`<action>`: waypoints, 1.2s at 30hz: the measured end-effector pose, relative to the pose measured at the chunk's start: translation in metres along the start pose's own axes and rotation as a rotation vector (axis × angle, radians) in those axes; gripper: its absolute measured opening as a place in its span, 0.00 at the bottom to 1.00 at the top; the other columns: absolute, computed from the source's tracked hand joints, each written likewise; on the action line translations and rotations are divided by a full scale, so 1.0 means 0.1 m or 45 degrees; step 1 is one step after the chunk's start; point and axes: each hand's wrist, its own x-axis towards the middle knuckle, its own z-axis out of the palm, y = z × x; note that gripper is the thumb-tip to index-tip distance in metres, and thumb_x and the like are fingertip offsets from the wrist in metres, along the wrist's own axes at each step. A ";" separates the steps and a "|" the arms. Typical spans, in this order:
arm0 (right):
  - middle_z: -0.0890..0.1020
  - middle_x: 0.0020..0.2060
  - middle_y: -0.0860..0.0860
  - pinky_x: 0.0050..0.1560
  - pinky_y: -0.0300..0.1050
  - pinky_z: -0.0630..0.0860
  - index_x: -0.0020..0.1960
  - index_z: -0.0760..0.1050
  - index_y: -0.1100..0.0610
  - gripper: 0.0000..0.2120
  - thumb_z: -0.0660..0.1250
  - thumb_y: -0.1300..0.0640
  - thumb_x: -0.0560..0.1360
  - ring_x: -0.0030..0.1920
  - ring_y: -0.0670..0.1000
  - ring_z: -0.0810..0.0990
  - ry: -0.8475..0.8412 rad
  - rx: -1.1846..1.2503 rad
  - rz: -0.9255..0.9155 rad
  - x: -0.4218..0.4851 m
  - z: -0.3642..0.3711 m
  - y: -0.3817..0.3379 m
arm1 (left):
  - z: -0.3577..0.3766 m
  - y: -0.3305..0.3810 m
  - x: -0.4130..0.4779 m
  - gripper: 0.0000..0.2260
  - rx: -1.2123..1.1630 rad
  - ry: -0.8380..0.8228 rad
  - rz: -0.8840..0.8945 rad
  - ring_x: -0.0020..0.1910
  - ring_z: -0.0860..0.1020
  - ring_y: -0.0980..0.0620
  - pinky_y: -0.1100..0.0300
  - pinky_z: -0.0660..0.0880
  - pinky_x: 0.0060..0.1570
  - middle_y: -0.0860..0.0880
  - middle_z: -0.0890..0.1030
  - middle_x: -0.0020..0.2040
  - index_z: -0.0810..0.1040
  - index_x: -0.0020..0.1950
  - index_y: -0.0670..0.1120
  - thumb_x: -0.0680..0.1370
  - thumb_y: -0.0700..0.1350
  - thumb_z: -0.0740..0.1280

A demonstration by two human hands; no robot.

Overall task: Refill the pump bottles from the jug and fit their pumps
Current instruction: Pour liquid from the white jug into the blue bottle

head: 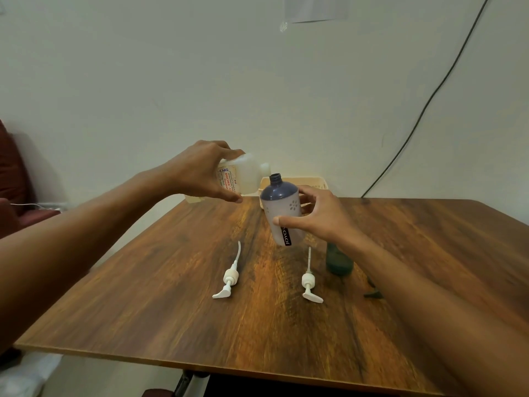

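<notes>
Nearest me, 2 pumps [226, 282] [310, 285] are lying on the surface [143, 296]. At 12 o'clock beyond them, I am watching the left hand [200, 170] gripping the tilted jug [246, 173], its mouth just beside the open bottle [282, 207] the right hand [320, 216] is clasping.

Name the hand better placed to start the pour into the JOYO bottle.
Left. The left hand grips the tilted jug, its spout just beside the open neck of the JOYO bottle, which the right hand holds.

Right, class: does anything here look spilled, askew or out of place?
No spill shows. The jug in the left hand is tipped toward the open, leaning bottle held by the right hand; a pump and a second pump lie loose on the table.
</notes>
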 end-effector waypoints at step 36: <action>0.83 0.64 0.47 0.55 0.51 0.86 0.74 0.75 0.47 0.41 0.83 0.37 0.65 0.59 0.48 0.83 -0.041 0.017 0.007 0.00 0.03 0.07 | -0.02 0.01 0.00 0.44 0.122 -0.040 0.012 0.50 0.75 0.53 0.56 0.77 0.50 0.50 0.78 0.56 0.71 0.77 0.49 0.66 0.66 0.78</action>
